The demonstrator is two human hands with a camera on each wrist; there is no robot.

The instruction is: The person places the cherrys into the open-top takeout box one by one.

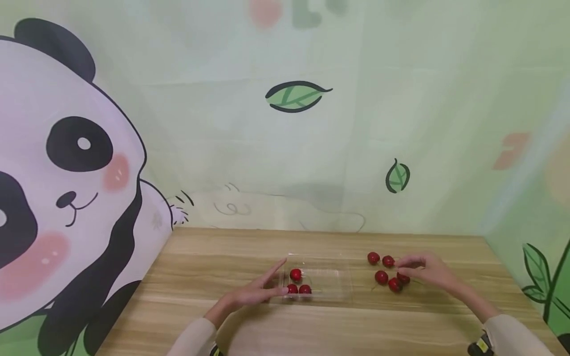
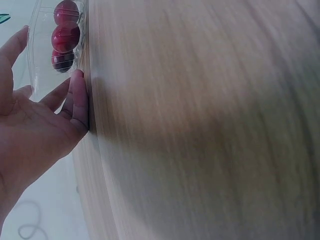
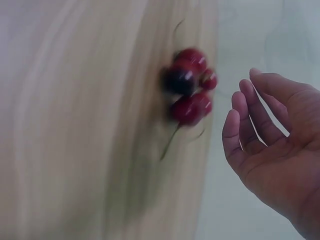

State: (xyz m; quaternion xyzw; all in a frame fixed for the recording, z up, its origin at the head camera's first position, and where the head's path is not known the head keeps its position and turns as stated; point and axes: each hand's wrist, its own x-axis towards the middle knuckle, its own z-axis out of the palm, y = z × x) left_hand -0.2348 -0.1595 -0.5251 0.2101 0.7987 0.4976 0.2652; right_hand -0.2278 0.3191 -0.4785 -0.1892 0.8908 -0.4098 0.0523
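A clear plastic box (image 1: 329, 284) sits on the wooden table with three red cherries (image 1: 296, 275) inside at its left end. My left hand (image 1: 256, 291) rests against that end, its fingers extended along the box's sides. In the left wrist view, fingertips of the left hand (image 2: 45, 115) are right at the box wall, beside the cherries (image 2: 65, 37). To the right of the box lies a loose group of several cherries (image 1: 381, 277) with thin stems. My right hand (image 1: 425, 269) is over the right side of this group, fingers loosely bent and, in the right wrist view, holding nothing.
The wooden table (image 1: 200, 277) runs back to a printed cloth backdrop (image 1: 213, 123) with leaves and a large panda (image 1: 80, 198) on the left. Bare wood lies between the box and the loose cherries.
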